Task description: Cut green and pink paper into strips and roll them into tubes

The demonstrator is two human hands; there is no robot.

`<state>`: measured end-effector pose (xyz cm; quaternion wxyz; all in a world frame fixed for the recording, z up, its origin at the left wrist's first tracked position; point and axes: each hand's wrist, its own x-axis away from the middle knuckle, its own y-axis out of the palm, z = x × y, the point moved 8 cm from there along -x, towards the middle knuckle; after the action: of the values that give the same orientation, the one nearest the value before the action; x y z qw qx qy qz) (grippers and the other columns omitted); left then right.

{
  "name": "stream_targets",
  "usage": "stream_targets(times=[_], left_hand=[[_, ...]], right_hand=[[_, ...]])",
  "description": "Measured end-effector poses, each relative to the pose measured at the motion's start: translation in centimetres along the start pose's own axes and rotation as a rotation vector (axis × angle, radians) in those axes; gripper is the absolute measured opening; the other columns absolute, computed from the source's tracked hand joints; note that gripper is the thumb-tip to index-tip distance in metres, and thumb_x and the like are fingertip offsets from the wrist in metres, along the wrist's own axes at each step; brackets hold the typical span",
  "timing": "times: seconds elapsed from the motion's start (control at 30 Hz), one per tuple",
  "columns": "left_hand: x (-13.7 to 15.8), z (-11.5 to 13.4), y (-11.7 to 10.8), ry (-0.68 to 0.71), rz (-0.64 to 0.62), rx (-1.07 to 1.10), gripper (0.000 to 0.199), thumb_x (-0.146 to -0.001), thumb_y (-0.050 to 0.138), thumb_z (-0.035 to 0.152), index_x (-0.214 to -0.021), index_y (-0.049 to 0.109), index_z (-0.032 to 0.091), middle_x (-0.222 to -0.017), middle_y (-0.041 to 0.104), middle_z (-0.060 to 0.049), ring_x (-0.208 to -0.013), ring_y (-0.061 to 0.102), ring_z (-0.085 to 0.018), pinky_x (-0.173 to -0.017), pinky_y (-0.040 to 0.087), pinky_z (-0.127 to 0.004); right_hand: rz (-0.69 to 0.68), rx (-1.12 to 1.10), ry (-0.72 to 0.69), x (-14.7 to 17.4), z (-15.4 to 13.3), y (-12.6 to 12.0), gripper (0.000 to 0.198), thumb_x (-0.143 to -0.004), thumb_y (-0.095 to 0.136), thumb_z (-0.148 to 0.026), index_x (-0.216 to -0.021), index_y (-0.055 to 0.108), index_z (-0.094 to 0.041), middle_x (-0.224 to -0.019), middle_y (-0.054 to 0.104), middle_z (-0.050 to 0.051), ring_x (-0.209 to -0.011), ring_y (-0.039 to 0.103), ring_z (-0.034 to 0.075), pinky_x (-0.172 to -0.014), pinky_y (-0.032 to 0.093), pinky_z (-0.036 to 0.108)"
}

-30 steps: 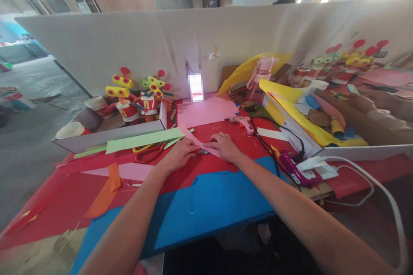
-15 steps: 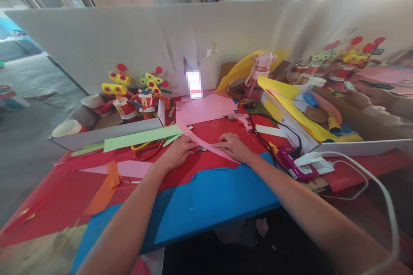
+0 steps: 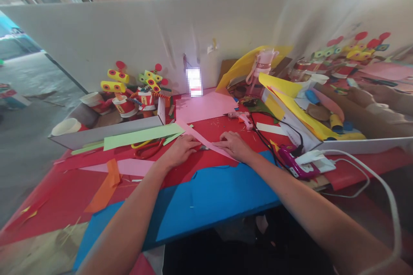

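A narrow pink paper strip (image 3: 192,132) lies slantwise on the red-covered table in front of me. My left hand (image 3: 181,151) is at its near left edge, fingers together and fingertips against the paper. My right hand (image 3: 235,146) presses its fingers onto the strip's lower right part, hiding some of it. Between the hands a small greyish thing (image 3: 204,148) shows beside the strip, too small to name. Left of my left hand are red-and-yellow-handled scissors (image 3: 150,148), partly under a light green paper strip (image 3: 142,136). A pink glue gun (image 3: 241,119) lies beyond my right hand.
Blue sheet (image 3: 213,202) covers the near edge. A box (image 3: 109,134) with paper-cup figures stands left; another box (image 3: 364,144) with yellow paper stands right. A purple power strip (image 3: 298,165) with cables lies right. Pink sheet (image 3: 206,107) lies behind. Another person's hands show at far right.
The view has shifted very slightly. Both hands keep nearly the same place on the pink strip, and the things on the table stay put.
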<state>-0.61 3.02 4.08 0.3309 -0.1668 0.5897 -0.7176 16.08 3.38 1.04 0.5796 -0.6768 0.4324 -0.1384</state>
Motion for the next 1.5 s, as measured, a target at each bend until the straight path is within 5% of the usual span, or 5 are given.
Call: stream_targets(times=[0.73, 1.27, 1.5], left_hand=[[-0.5, 1.7, 0.7, -0.004, -0.024, 0.049, 0.028, -0.089, 0.051, 0.014, -0.110, 0.068, 0.021, -0.107, 0.064, -0.010, -0.099, 0.056, -0.021, -0.088, 0.044, -0.036], [-0.8, 2.8, 1.1, 0.016, -0.034, 0.048, 0.029, -0.091, 0.049, 0.018, -0.114, 0.066, 0.023, -0.107, 0.060, -0.009, -0.102, 0.054, -0.021, -0.089, 0.043, -0.036], [-0.8, 1.6, 0.8, -0.036, 0.028, -0.062, 0.030, -0.090, 0.048, 0.016, -0.115, 0.065, 0.020, -0.105, 0.060, -0.011, -0.099, 0.053, -0.023, -0.087, 0.043, -0.039]], right_hand=[[0.015, -0.016, -0.023, 0.1, 0.2, 0.3, 0.033, -0.096, 0.047, -0.023, -0.121, 0.064, -0.037, -0.101, 0.057, 0.006, -0.089, 0.045, 0.018, -0.078, 0.029, 0.032], [0.022, -0.031, 0.015, 0.1, 0.0, -0.3, 0.031, -0.097, 0.046, -0.031, -0.122, 0.063, -0.037, -0.100, 0.057, 0.006, -0.090, 0.047, 0.018, -0.080, 0.031, 0.032], [-0.004, -0.062, -0.099, -1.6, -0.7, 0.1, 0.034, -0.099, 0.040, -0.033, -0.126, 0.060, -0.037, -0.113, 0.058, 0.007, -0.100, 0.047, 0.019, -0.085, 0.032, 0.034]])
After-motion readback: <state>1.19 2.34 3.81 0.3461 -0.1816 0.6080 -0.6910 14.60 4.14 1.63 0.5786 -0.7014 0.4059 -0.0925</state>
